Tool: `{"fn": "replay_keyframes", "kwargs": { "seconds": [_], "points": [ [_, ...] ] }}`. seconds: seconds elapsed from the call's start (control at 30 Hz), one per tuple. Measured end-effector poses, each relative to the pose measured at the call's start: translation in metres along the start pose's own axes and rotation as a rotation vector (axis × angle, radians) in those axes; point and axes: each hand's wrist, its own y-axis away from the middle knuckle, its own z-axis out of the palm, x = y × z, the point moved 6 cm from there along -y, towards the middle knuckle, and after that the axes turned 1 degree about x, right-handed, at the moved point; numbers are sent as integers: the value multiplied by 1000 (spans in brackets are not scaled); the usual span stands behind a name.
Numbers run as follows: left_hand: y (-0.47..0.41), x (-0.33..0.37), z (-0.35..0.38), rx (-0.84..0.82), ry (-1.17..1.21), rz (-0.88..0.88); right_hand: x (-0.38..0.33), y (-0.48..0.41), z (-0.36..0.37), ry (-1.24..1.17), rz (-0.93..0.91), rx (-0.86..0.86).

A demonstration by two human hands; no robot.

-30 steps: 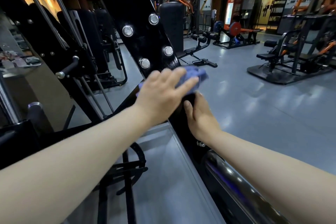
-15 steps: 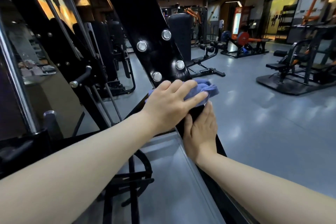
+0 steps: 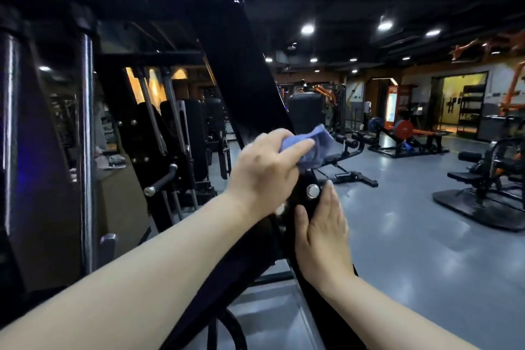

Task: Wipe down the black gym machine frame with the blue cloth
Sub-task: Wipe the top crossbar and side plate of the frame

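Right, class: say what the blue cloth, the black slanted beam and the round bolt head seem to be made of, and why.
The blue cloth: soft woven or microfibre fabric, matt; it bunches in folds. The black slanted beam: probably painted steel, glossy; it shows streaky reflections. The round bolt head: bare polished metal, likely steel; it glints silver.

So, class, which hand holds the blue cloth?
The left hand grips the cloth high on the frame; the right hand lies bare lower down.

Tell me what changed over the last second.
The left hand slid the cloth up the slanted frame, from below the bolts to above the one bolt now showing. The right hand followed, now beside that bolt. Unchanged: left hand holds the cloth, right hand rests flat on the frame.
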Motion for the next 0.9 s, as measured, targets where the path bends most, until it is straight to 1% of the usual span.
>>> {"fn": "replay_keyframes", "kwargs": {
  "seconds": [0.13, 0.17, 0.2, 0.23, 0.27, 0.33, 0.37, 0.4, 0.43, 0.5, 0.57, 0.63, 0.67, 0.7, 0.73, 0.8, 0.83, 0.87, 0.9],
  "points": [
    [-45, -54, -38, 227, -158, -210, -24, -17, -6, -54, -52, 6],
    [-47, -60, -40, 243, -163, -270, -28, -22, -8, -58, -65, 5],
    [-46, -61, -37, 225, -150, -301, -31, -27, -8, -56, -73, 15],
    [-42, -56, -32, 184, -124, -267, -33, -32, -10, -43, -84, 31],
    [-38, -49, -26, 129, -113, -170, -37, -37, -12, -24, -95, 43],
    [-33, -38, -17, 15, -162, 72, -46, -51, -15, 16, -119, 47],
    [-35, -39, -17, -3, -198, 144, -52, -58, -17, 26, -136, 43],
    [-42, -45, -21, 11, -233, 164, -58, -65, -18, 33, -162, 40],
    [-54, -54, -27, 42, -263, 143, -67, -72, -20, 45, -204, 46],
    [-81, -78, -41, 127, -312, 44, -86, -84, -23, 104, -297, 54],
    [-108, -107, -60, 205, -366, -115, -103, -97, -22, 132, -380, 60],
    [-125, -131, -73, 294, -361, -313, -118, -111, -20, 149, -452, 125],
    [-128, -132, -74, 319, -352, -363, -125, -118, -21, 154, -479, 166],
    [-130, -127, -71, 309, -356, -346, -132, -125, -21, 151, -498, 191],
    [-129, -117, -64, 261, -384, -262, -138, -133, -22, 141, -506, 190],
    [-123, -100, -48, 131, -463, -6, -151, -148, -23, 109, -510, 160],
    [-122, -100, -46, 89, -490, 73, -156, -155, -22, 98, -521, 156],
    [-126, -106, -49, 86, -506, 101, -163, -159, -24, 103, -531, 176],
    [-133, -115, -54, 114, -519, 93, -170, -165, -24, 119, -520, 159]
  ]
}}
